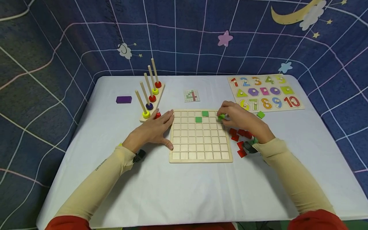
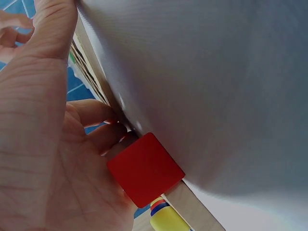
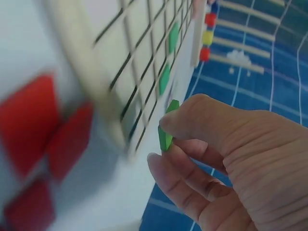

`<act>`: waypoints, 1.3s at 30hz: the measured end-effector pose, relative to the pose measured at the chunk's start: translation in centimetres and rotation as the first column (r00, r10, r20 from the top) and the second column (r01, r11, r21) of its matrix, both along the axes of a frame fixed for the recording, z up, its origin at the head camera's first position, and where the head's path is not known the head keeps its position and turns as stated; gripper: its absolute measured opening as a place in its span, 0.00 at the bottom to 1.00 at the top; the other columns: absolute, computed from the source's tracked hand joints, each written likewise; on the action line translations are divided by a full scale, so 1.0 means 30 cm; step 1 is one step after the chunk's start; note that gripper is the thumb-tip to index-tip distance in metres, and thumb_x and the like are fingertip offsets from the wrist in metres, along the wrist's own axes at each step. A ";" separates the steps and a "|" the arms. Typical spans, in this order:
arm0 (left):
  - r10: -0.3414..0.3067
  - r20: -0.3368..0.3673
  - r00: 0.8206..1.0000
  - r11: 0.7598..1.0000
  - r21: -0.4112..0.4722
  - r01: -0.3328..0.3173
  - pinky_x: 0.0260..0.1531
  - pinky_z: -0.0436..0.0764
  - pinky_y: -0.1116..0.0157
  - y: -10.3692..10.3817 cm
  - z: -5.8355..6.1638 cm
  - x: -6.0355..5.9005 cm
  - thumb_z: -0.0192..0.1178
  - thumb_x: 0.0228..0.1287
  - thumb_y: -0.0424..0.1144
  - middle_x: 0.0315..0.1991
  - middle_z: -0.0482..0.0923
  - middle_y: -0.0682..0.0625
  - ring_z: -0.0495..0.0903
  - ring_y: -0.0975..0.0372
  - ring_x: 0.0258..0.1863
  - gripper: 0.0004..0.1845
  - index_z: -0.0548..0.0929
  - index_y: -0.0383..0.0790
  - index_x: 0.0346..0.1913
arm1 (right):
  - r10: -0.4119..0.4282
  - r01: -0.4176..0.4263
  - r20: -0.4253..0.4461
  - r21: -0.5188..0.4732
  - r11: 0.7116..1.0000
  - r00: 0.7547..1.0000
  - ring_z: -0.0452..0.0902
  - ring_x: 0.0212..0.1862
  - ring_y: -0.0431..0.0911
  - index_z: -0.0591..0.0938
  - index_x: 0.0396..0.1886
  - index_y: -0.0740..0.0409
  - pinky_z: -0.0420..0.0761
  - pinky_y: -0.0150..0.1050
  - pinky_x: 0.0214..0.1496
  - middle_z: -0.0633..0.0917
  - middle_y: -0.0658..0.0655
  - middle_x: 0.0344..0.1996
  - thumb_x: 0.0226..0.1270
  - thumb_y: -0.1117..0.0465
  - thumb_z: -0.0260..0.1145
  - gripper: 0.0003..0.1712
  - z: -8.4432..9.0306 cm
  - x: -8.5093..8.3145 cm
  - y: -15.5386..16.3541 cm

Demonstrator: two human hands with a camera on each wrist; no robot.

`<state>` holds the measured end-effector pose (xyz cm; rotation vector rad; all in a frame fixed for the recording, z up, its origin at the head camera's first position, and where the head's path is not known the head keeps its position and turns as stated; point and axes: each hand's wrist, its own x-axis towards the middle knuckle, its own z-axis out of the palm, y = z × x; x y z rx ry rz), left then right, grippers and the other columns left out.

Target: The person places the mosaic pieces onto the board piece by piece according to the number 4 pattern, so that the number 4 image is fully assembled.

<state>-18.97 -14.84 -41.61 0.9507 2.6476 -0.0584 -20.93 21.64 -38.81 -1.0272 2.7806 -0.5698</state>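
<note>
Right wrist view shows the right hand (image 3: 226, 163) pinching a green tile (image 3: 166, 130) between thumb and forefinger, the tile held on edge and just off the far corner of the grid board (image 3: 130, 62). In the head view the same green tile (image 1: 220, 117) sits at the fingertips over the board's right-hand column, second row from the top. Two green tiles already lie in cells nearby, one in the top row (image 1: 205, 113) and one a row lower to its left (image 1: 198, 119).

To place it well, the person would likely need to tip the tile flat and square it with the cell walls before letting go, so that it drops in rather than riding the ridge.

The left hand (image 1: 153, 129) lies flat with fingers spread against the board's left edge, steadying it; a red tile (image 2: 146, 168) lies beside its palm. Loose red tiles (image 1: 238, 137) lie on the table (image 1: 184, 188) under the right wrist.
</note>
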 end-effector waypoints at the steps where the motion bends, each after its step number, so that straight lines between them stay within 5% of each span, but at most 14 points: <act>1: -0.003 -0.003 1.000 1.000 -0.001 0.003 0.87 0.37 0.39 0.001 0.001 -0.001 0.67 0.53 0.80 0.90 0.38 0.39 0.46 0.49 0.90 0.74 0.47 0.32 0.87 | 0.020 -0.020 -0.004 -0.009 1.000 1.000 0.80 0.46 0.55 0.90 0.48 0.66 0.86 0.47 0.48 0.84 0.63 0.46 0.65 0.73 0.74 0.12 0.000 0.000 -0.019; 13: -0.001 0.006 1.000 1.000 -0.003 0.001 0.87 0.35 0.39 0.007 0.012 -0.006 0.68 0.53 0.79 0.90 0.38 0.39 0.45 0.49 0.90 0.74 0.46 0.32 0.87 | 0.226 -0.226 -0.008 -0.001 0.974 0.974 0.75 0.42 0.51 0.90 0.45 0.64 0.82 0.46 0.47 0.83 0.62 0.43 0.69 0.73 0.72 0.08 -0.025 -0.009 -0.244; 22: -0.008 0.002 1.000 1.000 0.012 0.008 0.87 0.36 0.39 0.010 0.009 -0.005 0.67 0.54 0.79 0.90 0.38 0.38 0.46 0.49 0.90 0.73 0.47 0.31 0.87 | 0.218 -0.219 0.033 0.029 0.975 0.975 0.79 0.45 0.50 0.91 0.45 0.62 0.84 0.45 0.51 0.87 0.60 0.44 0.72 0.70 0.73 0.06 -0.040 0.002 -0.312; 39: 0.009 0.003 1.000 1.000 0.001 -0.009 0.87 0.35 0.39 0.001 0.003 0.002 0.67 0.53 0.79 0.90 0.38 0.39 0.46 0.50 0.90 0.74 0.46 0.32 0.87 | 0.217 -0.217 -0.039 0.013 0.976 0.975 0.81 0.46 0.50 0.92 0.44 0.62 0.86 0.43 0.51 0.88 0.59 0.42 0.71 0.70 0.73 0.06 -0.064 0.016 -0.323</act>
